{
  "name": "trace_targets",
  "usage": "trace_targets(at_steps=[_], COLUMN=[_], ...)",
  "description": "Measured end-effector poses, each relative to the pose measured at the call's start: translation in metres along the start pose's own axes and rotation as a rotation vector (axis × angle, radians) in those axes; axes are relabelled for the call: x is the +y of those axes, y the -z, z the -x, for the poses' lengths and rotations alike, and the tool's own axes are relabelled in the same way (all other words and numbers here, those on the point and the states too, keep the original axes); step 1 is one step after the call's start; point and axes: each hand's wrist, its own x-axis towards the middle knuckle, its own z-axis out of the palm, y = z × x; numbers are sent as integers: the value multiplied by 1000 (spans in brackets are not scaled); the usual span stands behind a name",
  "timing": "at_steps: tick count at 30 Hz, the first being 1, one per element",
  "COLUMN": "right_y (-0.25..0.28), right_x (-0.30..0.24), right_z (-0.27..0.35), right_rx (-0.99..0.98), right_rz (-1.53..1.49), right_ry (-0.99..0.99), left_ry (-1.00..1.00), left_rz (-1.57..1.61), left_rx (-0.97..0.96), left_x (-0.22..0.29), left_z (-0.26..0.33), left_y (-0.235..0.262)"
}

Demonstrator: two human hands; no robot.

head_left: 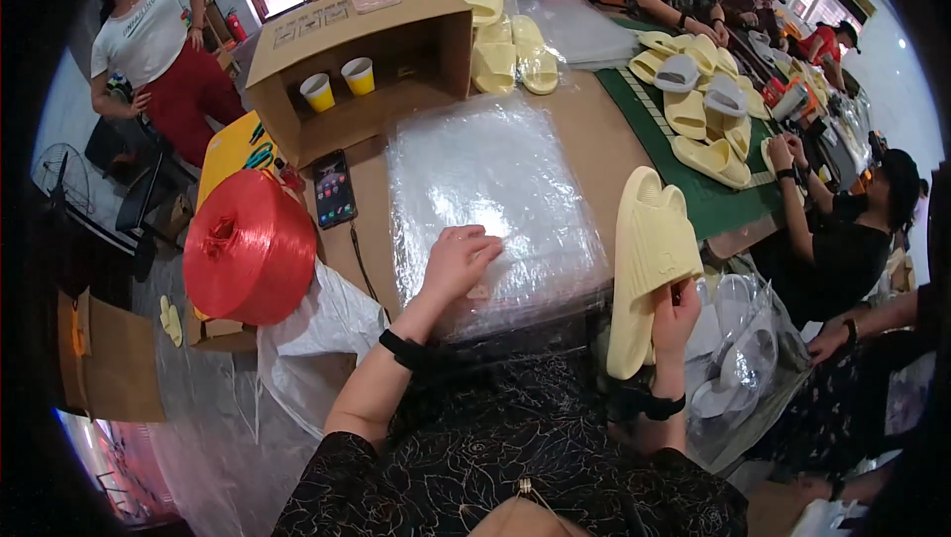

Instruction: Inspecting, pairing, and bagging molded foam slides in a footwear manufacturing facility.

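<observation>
My left hand (464, 262) rests on a stack of clear plastic bags (485, 170), its fingers stretched out over the top sheet. Close to the table's front edge, my right hand (677, 317) grips pale yellow slippers (649, 240), held on end with the toes pointing away from me. Its fingers reach in under the broad strap, partly hidden. Two soles seem to lie against each other, though the overlap makes the number hard to tell. More yellow slippers (708, 162) are piled on a green mat (634, 116) at the right.
Beyond the bags, an open cardboard box (362, 17) holds two paper cups (358, 75). To the left are a phone (335, 188), scissors (259, 156) and a roll of red plastic twine (248, 248). Several people work along the right side; another person (149, 32) stands far left.
</observation>
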Motion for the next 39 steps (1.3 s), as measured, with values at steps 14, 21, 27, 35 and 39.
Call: trace_targets(at_steps=[14, 21, 27, 35, 39], right_y=[0, -32, -37, -41, -49], right_x=[-14, -46, -54, -55, -58], right_z=[16, 26, 24, 23, 22], right_rx=[-98, -403, -432, -501, -537], right_rz=[533, 709, 789, 817, 770], right_ry=[194, 477, 490, 456, 438], left_ry=[303, 102, 8, -139, -192], left_rz=[459, 201, 24, -69, -84], left_rx=[54, 91, 72, 117, 100], left_x=[1, 40, 61, 70, 72], left_z=[-9, -13, -8, -6, -6], left_y=[1, 13, 23, 21, 21])
